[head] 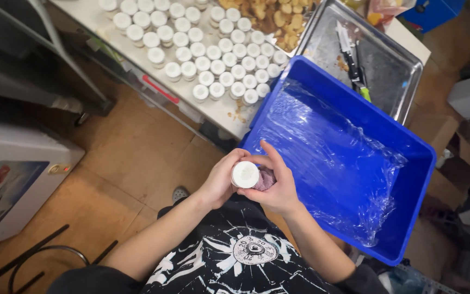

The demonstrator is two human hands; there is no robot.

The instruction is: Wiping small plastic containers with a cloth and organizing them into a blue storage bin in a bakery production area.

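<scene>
Head view, looking down. Both hands meet in front of the torso around a small white-capped jar (245, 175): the left hand (220, 182) wraps its side from the left, fingers curled against it, while the right hand (278, 188) cups it from the right with the index finger stretched over the top edge. A pinkish-purple patch — possibly a cloth or the jar's contents, the view is too small to tell — shows between the cap and the right palm. The jar is held just beside the near-left corner of a blue plastic bin (409, 207) lined with clear film (327, 158). Beyond the bin, a white desk (213, 111) carries rows of similar white-capped jars (213, 65), and a metal tray (387, 76) holds a few utensils (352, 60). Below lies a tan floor (131, 152).
</scene>
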